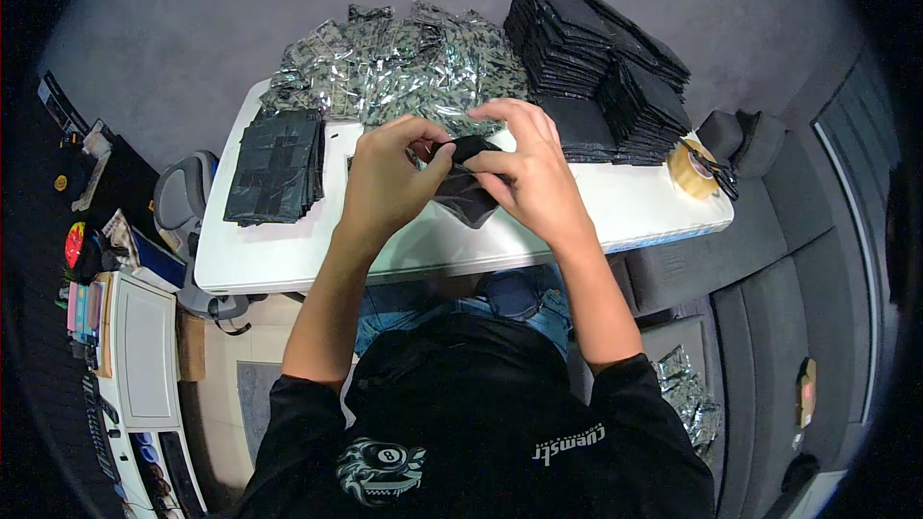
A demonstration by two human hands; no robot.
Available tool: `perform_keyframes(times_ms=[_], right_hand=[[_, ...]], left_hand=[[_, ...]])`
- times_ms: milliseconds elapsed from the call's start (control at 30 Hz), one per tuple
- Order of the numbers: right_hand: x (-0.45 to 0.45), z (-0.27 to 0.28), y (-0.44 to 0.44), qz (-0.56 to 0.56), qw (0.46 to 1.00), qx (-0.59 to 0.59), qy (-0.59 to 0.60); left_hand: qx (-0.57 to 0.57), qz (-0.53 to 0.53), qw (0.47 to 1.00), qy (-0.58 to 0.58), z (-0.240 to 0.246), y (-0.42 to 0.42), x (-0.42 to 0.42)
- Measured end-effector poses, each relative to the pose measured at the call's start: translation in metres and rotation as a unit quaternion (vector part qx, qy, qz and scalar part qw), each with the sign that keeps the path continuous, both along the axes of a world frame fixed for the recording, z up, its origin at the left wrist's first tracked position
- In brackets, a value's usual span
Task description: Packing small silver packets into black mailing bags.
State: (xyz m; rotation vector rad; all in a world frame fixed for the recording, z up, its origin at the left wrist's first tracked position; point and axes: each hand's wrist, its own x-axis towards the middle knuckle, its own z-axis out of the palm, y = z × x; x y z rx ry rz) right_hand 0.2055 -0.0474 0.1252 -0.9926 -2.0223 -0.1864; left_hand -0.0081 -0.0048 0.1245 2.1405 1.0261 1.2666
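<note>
A black plastic bag (467, 198) is between my two hands, above the white table (288, 252). My left hand (396, 166) pinches its upper edge between thumb and forefinger. With thumb and fingers, my right hand (523, 169) grips the other side of the bag's top, its forefinger raised. Just beyond my hands lies a heap of clear plastic packets with camouflage-patterned contents (433, 65). A stack of flat black packages (277, 166) sits on the left of the table. Taller stacks of black packages (566, 36) stand at the back right.
A roll of tape (691, 171) and black-handled scissors (714, 171) lie at the table's right end. A grey sofa (750, 288) is on the right, with more shiny packets (689, 400) near it. A grey chair (184, 191) and white cabinet (144, 349) stand left.
</note>
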Motion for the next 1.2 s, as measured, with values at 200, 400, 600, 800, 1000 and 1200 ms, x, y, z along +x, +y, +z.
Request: perform_keyframes(times_ms=[200, 400, 600, 800, 1000, 1200], right_hand=[[-0.001, -0.033, -0.002, -0.07, 0.989, 0.074, 0.105], [-0.004, -0.049, -0.002, -0.065, 0.977, 0.111, 0.168], [0.001, -0.053, 0.001, -0.059, 0.976, 0.112, 0.177], [0.006, -0.043, 0.01, -0.051, 0.973, 0.016, 0.224], [0.028, -0.06, 0.035, -0.159, 0.909, -0.183, 0.34], [0.038, -0.101, 0.029, -0.289, 0.939, -0.158, 0.097]], left_hand=[[0.139, 0.047, 0.984, -0.098, -0.012, -0.01, 0.007], [0.102, 0.056, 0.984, -0.135, -0.019, -0.022, 0.009], [0.089, 0.026, 0.987, -0.135, -0.022, -0.023, 0.01], [0.018, -0.049, 0.978, -0.2, -0.031, 0.007, 0.002], [-0.04, 0.026, 0.973, -0.226, -0.05, 0.042, -0.042], [-0.096, 0.1, 0.987, -0.077, -0.087, 0.033, -0.063]])
